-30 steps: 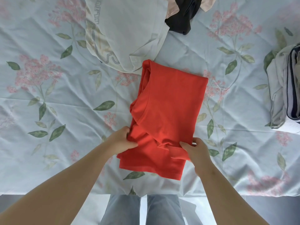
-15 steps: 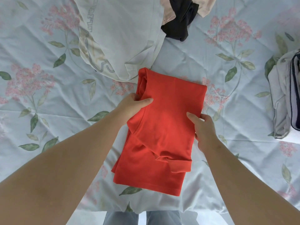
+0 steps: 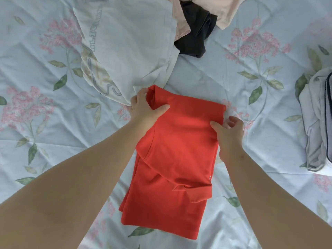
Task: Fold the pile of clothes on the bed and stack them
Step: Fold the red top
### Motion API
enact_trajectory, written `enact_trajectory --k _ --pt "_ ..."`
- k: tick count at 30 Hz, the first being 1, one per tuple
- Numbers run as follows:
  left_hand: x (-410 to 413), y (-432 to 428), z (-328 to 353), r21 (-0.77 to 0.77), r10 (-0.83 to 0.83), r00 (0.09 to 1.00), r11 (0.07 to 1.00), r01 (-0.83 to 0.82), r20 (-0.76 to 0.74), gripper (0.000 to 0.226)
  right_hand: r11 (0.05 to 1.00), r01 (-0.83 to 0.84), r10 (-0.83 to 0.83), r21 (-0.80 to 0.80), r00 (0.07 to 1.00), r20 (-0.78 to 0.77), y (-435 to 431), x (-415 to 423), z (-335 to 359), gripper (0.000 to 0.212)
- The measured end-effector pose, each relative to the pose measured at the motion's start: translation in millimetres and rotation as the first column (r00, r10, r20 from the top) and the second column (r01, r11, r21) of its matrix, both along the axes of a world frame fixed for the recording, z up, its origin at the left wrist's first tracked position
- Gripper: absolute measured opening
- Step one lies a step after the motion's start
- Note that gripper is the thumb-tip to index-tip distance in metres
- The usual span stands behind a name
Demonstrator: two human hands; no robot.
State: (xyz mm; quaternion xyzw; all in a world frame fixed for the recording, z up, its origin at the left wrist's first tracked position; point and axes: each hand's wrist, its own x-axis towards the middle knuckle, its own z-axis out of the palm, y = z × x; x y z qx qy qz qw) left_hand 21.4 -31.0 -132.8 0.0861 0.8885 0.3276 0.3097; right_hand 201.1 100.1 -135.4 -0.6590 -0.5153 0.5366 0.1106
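Observation:
A red garment (image 3: 177,159) lies partly folded in the middle of the flowered bedsheet (image 3: 36,123). My left hand (image 3: 145,108) grips its far left corner, thumb on top and fingers curled round the edge. My right hand (image 3: 228,130) pinches its far right edge, thumb on the cloth. Beyond it lies the loose pile: a pale garment with grey lettering (image 3: 125,44), a black one (image 3: 195,35) and a peach one (image 3: 226,13).
A stack of folded clothes (image 3: 318,121), grey-white with a dark striped piece, sits at the right edge of the bed. The pale garment's hem touches the red garment's far left corner.
Both hands slid from the near end of the red garment up its sides to the far corners. The view moved closer over the bed.

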Motion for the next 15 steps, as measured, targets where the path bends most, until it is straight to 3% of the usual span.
enact_trajectory --k 3,7,10,15 --pt "-8.8 6.5 -2.3 0.048 0.020 0.993 0.999 -0.026 0.118 0.081 0.988 0.029 -0.042 -0.154 0.996 -0.083 6.2 -9.4 1.8 0.079" --pt "-19.7 10.9 4.4 0.063 -0.100 0.963 0.994 0.087 0.251 0.050 0.959 -0.073 0.030 -0.273 0.987 -0.160 16.8 -14.1 9.3 0.033" --pt "-21.2 12.7 9.9 0.173 -0.108 0.965 0.983 0.067 0.239 0.037 0.969 -0.090 0.036 -0.228 0.972 -0.230 25.6 -14.7 15.0 0.020" --pt "-35.5 23.6 30.1 0.422 -0.039 0.965 0.903 -0.077 0.258 0.034 0.992 -0.092 0.056 -0.090 0.937 -0.345 45.1 -31.4 38.9 0.023"
